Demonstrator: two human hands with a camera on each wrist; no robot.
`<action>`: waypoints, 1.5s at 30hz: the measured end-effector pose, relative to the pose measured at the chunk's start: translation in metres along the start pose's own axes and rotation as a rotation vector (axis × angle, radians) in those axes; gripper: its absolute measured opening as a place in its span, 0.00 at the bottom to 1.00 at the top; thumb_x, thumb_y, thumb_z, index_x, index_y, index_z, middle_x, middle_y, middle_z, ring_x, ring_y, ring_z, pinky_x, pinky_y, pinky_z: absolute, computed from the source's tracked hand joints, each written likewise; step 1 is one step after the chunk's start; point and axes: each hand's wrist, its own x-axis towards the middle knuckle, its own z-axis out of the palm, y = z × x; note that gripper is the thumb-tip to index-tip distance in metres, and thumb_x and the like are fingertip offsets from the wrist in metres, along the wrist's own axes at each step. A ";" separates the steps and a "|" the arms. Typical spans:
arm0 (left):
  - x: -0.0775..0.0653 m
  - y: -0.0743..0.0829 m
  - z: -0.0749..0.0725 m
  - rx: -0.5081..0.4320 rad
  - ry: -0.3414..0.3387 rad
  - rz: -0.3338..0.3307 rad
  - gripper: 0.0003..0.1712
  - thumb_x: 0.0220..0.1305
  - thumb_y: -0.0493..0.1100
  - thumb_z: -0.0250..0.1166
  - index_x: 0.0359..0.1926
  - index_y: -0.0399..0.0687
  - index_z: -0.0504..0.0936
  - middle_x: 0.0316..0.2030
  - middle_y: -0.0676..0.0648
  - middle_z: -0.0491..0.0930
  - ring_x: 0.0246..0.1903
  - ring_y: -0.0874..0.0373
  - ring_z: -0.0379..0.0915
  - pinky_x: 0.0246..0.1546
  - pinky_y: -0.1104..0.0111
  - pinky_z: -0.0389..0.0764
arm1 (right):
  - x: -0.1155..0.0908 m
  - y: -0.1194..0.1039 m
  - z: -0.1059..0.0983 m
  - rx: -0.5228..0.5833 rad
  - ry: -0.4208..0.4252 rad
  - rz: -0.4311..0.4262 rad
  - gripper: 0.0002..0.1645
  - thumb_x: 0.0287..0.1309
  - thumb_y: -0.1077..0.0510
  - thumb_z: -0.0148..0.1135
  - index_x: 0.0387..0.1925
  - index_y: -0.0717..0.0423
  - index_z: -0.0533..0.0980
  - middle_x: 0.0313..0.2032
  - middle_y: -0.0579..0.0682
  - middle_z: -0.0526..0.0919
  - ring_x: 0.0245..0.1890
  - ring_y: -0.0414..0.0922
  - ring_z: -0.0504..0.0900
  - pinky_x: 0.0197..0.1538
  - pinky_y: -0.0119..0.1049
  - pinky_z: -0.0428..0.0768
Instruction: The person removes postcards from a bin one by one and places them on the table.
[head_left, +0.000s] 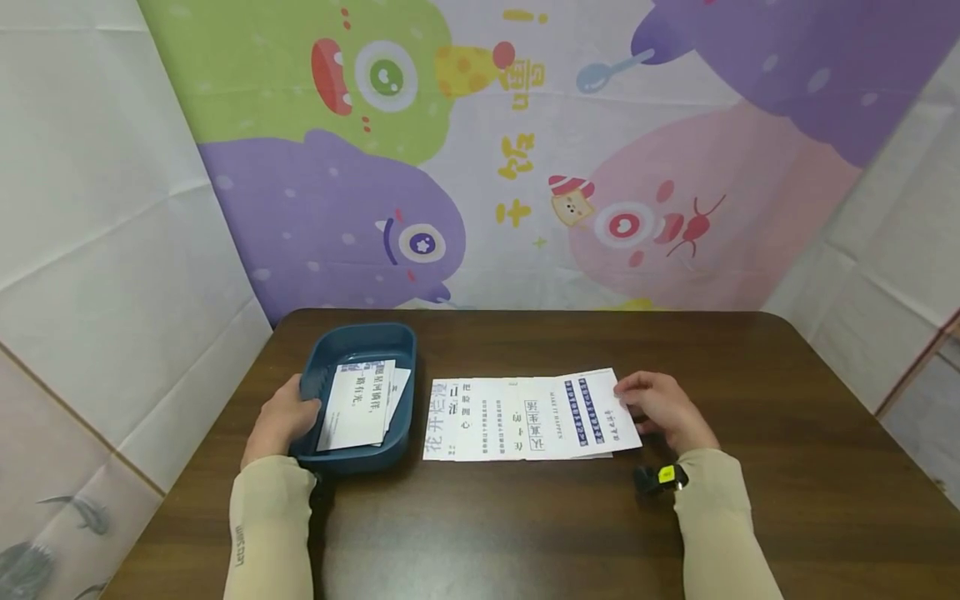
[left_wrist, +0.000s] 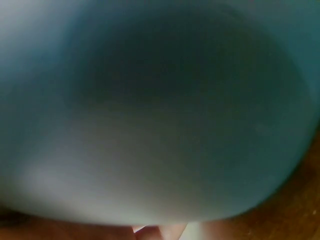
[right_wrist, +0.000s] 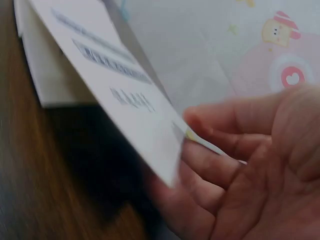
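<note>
On the left of the table, my left hand (head_left: 281, 421) grips the side of a dark blue plastic tray (head_left: 397, 337), thumb over its rim; the fingers on its outside are hidden. Several white printed cards (head_left: 348, 412) lie stacked inside it. My right hand (head_left: 667, 410) pinches the right edge of a white card (head_left: 603, 410) with blue text bands. That card is tilted up in the right wrist view and overlaps the right end of a row of printed cards (head_left: 480, 425) on the table. The blurred tray wall (left_wrist: 250, 125) fills most of the left wrist view.
The dark brown wooden table (head_left: 525, 525) ends at a cartoon-monster curtain (head_left: 517, 275) behind it. White sheets (head_left: 112, 192) hang at both sides. A black strap with a yellow-marked device (head_left: 663, 477) is at the right wrist.
</note>
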 end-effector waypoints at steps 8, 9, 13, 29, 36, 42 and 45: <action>0.002 0.000 0.001 -0.009 -0.011 -0.027 0.35 0.72 0.44 0.46 0.74 0.34 0.47 0.70 0.23 0.53 0.64 0.23 0.53 0.60 0.29 0.59 | -0.008 -0.007 -0.004 -0.043 -0.050 0.023 0.23 0.70 0.51 0.51 0.55 0.65 0.72 0.49 0.64 0.79 0.42 0.53 0.80 0.37 0.42 0.84; 0.002 0.000 0.002 -0.010 -0.012 -0.030 0.35 0.72 0.44 0.46 0.74 0.34 0.46 0.70 0.23 0.52 0.64 0.23 0.52 0.60 0.29 0.59 | -0.010 -0.009 -0.005 -0.049 -0.053 0.029 0.23 0.70 0.51 0.51 0.56 0.65 0.72 0.50 0.64 0.78 0.43 0.54 0.80 0.37 0.42 0.84; 0.004 0.000 0.003 -0.005 -0.010 -0.035 0.35 0.72 0.44 0.45 0.74 0.34 0.46 0.70 0.23 0.52 0.65 0.23 0.51 0.60 0.29 0.59 | -0.015 -0.013 -0.008 -0.082 -0.054 0.041 0.25 0.70 0.50 0.52 0.57 0.66 0.70 0.53 0.67 0.76 0.44 0.56 0.80 0.36 0.42 0.85; 0.002 0.001 0.002 -0.012 -0.009 -0.052 0.35 0.72 0.43 0.45 0.73 0.35 0.46 0.69 0.22 0.53 0.63 0.23 0.54 0.59 0.28 0.60 | -0.011 -0.009 0.006 -0.468 -0.023 0.011 0.35 0.50 0.52 0.73 0.53 0.68 0.68 0.46 0.67 0.78 0.37 0.56 0.79 0.34 0.47 0.85; 0.002 0.002 0.001 -0.006 -0.010 -0.048 0.36 0.72 0.43 0.46 0.74 0.34 0.45 0.70 0.22 0.52 0.64 0.23 0.52 0.60 0.29 0.59 | -0.007 -0.009 0.015 -0.547 0.005 -0.011 0.40 0.47 0.53 0.74 0.55 0.70 0.66 0.49 0.70 0.77 0.36 0.57 0.78 0.34 0.48 0.84; 0.002 0.003 0.001 -0.012 -0.012 -0.049 0.36 0.72 0.43 0.46 0.74 0.33 0.44 0.70 0.22 0.51 0.65 0.23 0.51 0.60 0.29 0.58 | -0.007 -0.010 0.016 -0.547 0.003 0.013 0.39 0.47 0.53 0.75 0.55 0.68 0.66 0.50 0.69 0.76 0.36 0.57 0.79 0.36 0.50 0.84; 0.002 0.003 0.002 -0.015 -0.011 -0.054 0.36 0.72 0.43 0.46 0.74 0.34 0.44 0.70 0.22 0.51 0.64 0.23 0.51 0.60 0.29 0.59 | -0.009 -0.012 0.015 -0.545 -0.005 0.020 0.38 0.47 0.54 0.75 0.55 0.67 0.66 0.50 0.69 0.76 0.36 0.57 0.79 0.37 0.50 0.84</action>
